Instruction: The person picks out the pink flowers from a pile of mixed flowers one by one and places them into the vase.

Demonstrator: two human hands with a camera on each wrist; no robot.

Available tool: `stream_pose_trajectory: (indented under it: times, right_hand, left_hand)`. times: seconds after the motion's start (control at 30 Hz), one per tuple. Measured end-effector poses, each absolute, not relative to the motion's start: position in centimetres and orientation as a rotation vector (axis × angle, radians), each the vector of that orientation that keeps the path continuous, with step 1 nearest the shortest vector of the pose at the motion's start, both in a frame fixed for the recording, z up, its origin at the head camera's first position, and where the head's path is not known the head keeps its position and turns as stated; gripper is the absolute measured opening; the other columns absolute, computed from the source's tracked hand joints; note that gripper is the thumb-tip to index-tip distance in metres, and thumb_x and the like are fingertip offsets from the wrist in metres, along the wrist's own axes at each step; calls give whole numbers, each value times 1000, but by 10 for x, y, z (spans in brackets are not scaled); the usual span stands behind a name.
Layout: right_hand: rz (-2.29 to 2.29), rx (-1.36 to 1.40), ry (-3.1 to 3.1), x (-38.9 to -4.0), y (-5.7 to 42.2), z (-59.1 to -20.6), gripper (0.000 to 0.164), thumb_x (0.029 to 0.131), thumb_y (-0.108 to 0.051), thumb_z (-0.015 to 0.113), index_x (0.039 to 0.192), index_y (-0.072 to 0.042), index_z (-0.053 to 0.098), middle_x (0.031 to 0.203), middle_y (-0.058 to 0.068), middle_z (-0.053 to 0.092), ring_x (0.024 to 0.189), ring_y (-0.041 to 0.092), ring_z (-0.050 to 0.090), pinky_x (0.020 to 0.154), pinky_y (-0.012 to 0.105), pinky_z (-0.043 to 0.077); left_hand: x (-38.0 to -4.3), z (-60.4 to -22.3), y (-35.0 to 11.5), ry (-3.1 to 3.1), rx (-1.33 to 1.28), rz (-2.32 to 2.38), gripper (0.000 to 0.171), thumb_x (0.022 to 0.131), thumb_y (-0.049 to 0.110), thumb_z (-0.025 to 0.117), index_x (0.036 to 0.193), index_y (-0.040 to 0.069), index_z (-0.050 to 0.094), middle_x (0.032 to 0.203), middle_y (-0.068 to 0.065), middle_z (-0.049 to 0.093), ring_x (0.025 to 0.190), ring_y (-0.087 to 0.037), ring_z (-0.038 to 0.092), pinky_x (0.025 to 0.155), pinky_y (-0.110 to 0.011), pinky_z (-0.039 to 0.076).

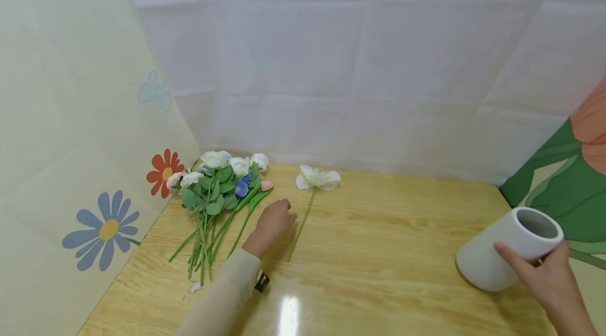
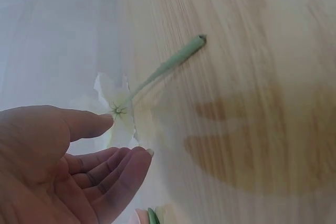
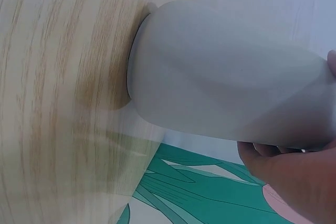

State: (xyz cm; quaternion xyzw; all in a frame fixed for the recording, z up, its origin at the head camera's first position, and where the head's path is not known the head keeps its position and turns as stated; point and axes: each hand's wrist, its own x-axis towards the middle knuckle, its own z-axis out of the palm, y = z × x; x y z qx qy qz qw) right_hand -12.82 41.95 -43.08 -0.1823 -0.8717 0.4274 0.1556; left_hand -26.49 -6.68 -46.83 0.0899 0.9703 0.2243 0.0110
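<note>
A white cylindrical vase [image 1: 497,252] is at the right of the table, its open mouth facing up and to the right in the head view. My right hand [image 1: 549,278] grips it near the rim, thumb on the near side; the right wrist view shows the vase's smooth wall [image 3: 226,77] and its base at the tabletop. Towards the left, a single white flower [image 1: 317,178] lies with its thin green stem pointing towards me. My left hand [image 1: 274,223] hovers beside that stem, holding nothing. In the left wrist view its thumb and loosely bent fingers [image 2: 123,179] are apart.
A bunch of artificial flowers [image 1: 215,189], with white, blue and pink blooms, lies left of my left hand. A small white scrap [image 1: 195,287] sits below their stems. A pale backdrop [image 1: 355,62] rises behind the wooden table [image 1: 379,273], with printed panels at both sides.
</note>
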Motion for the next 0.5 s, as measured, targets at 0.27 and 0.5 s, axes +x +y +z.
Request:
stream_pose_trajectory:
  times: [0.27, 0.5]
  right_hand:
    - [1243, -459, -2483, -126, 416, -434, 90, 95, -24, 72, 155, -24, 5, 119, -17, 35, 94, -16, 34, 70, 1, 32]
    - [1226, -467, -2524, -125, 411, -430, 93, 95, -27, 72, 156, -21, 2, 121, -9, 37, 93, -17, 33, 71, 1, 31]
  left_hand:
    - [-257, -467, -87, 3050, 289, 635, 29, 97, 24, 69, 108, -3, 65, 99, -15, 69, 88, -30, 67, 76, -43, 57]
    - [-253, -462, -102, 3031, 227, 651, 31, 97, 22, 69, 112, -4, 64, 105, -17, 68, 96, -33, 67, 81, -45, 56]
